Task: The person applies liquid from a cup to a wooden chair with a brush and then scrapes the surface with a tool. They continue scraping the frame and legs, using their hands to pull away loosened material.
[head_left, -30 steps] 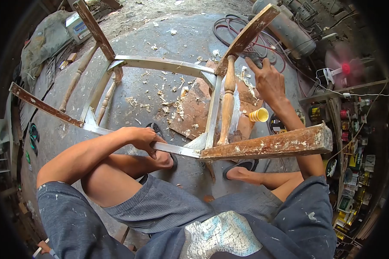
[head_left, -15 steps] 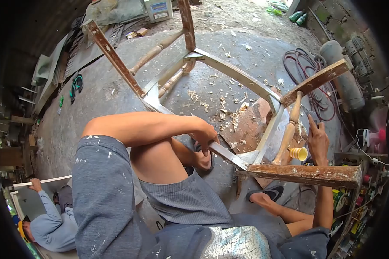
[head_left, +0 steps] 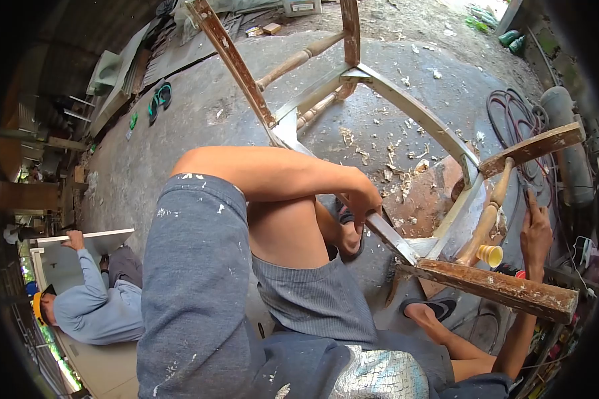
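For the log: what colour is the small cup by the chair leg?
Yellow cup, head view.

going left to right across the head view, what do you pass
co-worker in a light blue shirt → green sandals → left hand on the chair frame rail → turned wooden spindle → yellow cup → right hand → coiled red hose

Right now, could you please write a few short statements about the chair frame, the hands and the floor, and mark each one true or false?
1. The left hand grips a rail of the chair frame. True.
2. The yellow cup sits in the left hand. False: it lies beside a turned rung.
3. Wood shavings litter the floor. True.
4. The right hand rests on the person's knee. False: it reaches beyond the frame, near the hose.
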Demonstrator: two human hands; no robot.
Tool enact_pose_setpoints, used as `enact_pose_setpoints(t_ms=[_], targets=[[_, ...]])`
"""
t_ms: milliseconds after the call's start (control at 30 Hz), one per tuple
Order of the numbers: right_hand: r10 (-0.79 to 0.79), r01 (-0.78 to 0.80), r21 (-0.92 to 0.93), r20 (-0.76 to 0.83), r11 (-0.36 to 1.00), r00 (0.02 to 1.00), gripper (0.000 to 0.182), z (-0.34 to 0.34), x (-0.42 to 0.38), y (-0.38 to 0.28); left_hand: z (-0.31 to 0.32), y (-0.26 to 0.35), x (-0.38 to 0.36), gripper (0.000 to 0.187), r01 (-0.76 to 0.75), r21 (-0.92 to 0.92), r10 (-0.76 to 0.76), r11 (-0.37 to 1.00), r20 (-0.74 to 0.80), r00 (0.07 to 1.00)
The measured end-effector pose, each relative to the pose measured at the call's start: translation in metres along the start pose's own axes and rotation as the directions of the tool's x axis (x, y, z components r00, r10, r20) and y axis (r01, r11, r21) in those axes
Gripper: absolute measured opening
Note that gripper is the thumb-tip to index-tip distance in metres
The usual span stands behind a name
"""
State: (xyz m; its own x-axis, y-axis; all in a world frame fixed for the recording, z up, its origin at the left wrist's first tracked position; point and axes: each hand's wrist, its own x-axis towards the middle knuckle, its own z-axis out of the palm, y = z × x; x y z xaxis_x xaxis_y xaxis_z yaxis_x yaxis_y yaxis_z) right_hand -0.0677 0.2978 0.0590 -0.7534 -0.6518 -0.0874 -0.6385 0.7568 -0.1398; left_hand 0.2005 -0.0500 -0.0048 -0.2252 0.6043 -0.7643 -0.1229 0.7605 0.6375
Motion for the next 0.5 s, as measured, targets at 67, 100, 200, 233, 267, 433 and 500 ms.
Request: enact_pose_setpoints(t_ms=[67, 100, 200, 233, 267, 433, 500], targets=[[0.007, -0.006, 0.057, -0.004, 0.998, 1.000, 0.046, 0.001, 0.000, 0.009, -0.002, 0.002, -0.001, 0.053, -0.029, 0.054, 0.030, 0.998, -0.014, 0.999], [0.007, -0.007, 0.064, 0.009, 0.998, 1.000, 0.045, -0.001, 0.000, 0.009, -0.002, 0.001, -0.001, 0.053, -0.038, 0.061, 0.039, 0.997, -0.015, 0.999], [-0.024, 0.025, 0.095, -0.004, 0.995, 1.000, 0.043, -0.003, 0.008, 0.010, 0.000, 0.001, -0.003, 0.054, -0.041, 0.067, 0.043, 0.997, -0.029, 0.999], [-0.053, 0.057, 0.110, -0.038, 0.992, 0.998, 0.042, 0.002, 0.012, 0.016, 0.000, 0.002, -0.004, 0.055, -0.039, 0.066, 0.041, 0.997, -0.033, 0.999], [-0.079, 0.088, 0.123, -0.073, 0.988, 0.994, 0.041, 0.005, 0.015, 0.020, 0.000, 0.002, -0.005, 0.056, -0.029, 0.063, 0.031, 0.998, -0.031, 0.999], [-0.101, 0.107, 0.224, -0.037, 0.969, 0.994, 0.039, -0.016, 0.028, 0.000, 0.003, -0.004, 0.000, 0.062, -0.043, 0.081, 0.046, 0.996, -0.035, 0.998], [-0.100, 0.101, 0.213, -0.017, 0.972, 0.995, 0.040, -0.027, 0.028, -0.012, 0.002, -0.003, 0.000, 0.063, -0.029, 0.089, 0.033, 0.996, -0.039, 0.999]])
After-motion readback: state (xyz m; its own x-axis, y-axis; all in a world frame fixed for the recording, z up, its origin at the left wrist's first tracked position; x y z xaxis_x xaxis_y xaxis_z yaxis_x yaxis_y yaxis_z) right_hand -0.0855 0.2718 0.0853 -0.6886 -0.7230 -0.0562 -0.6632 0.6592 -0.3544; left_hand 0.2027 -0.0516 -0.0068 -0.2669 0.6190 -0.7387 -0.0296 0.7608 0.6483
